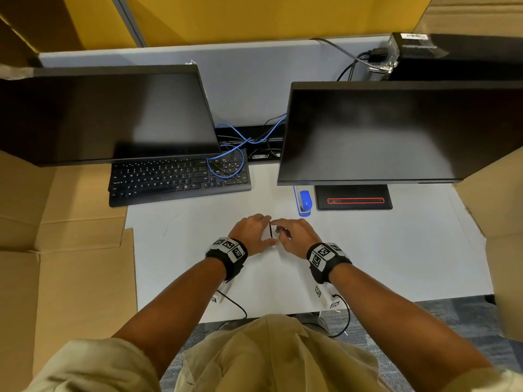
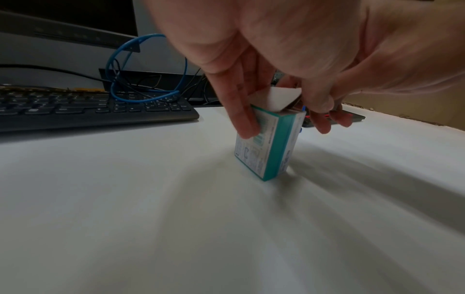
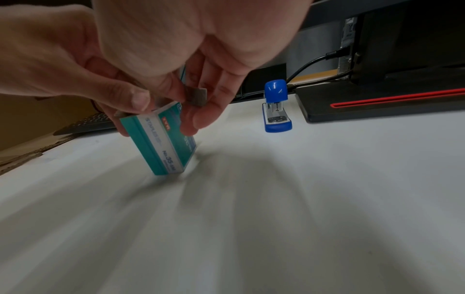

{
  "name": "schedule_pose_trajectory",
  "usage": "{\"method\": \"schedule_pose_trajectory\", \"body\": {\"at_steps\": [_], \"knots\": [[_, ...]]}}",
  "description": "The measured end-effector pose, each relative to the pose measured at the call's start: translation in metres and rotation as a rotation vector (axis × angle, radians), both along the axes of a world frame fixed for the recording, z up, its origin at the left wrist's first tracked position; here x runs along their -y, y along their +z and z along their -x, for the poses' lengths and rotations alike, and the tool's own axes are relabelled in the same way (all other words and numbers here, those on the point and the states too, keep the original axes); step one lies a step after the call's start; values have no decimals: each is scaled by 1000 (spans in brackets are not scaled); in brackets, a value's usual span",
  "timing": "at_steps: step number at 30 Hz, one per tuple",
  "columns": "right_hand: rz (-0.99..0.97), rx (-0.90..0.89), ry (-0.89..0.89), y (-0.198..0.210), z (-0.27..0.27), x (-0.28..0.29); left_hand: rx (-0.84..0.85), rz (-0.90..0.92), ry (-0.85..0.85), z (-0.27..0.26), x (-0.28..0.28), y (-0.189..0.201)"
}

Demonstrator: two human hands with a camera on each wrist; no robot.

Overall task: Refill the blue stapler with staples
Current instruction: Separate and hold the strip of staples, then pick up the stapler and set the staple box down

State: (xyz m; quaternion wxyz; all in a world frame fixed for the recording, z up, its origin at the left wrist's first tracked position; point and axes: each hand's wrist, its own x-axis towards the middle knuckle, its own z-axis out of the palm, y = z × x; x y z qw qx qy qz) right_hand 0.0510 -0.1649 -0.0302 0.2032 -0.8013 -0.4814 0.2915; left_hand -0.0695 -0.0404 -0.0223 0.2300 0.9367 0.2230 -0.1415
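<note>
Teal staple box (image 2: 266, 143) stands on end, flap up — both hands gripping it.

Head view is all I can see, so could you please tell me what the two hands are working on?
Observer: A teal staple box; the left hand grips it standing on end on the desk, slightly tilted.
Operator: Thank you. Is the box open?
Observer: Yes, its white top flap is folded up.
Operator: And what is the right hand doing?
Observer: The right hand pinches a grey staple strip just above the box's open end.
</note>
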Motion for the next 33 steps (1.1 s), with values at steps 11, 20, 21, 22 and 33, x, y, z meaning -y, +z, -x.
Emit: {"method": "schedule_pose_trajectory", "body": {"at_steps": [11, 20, 21, 22, 33], "knots": [[48, 156, -545, 10, -46, -2, -126, -201, -2, 7, 1, 3], [288, 144, -549, 6, -60, -25, -191, -262, 1, 30, -18, 1], [293, 144, -531, 6, -59, -25, -204, -265, 3, 32, -19, 2], [298, 154, -497, 7, -58, -24, -217, -276, 11, 34, -21, 3], [293, 138, -61, -2, -32, 11, -153, -428, 29, 41, -28, 10]]}}
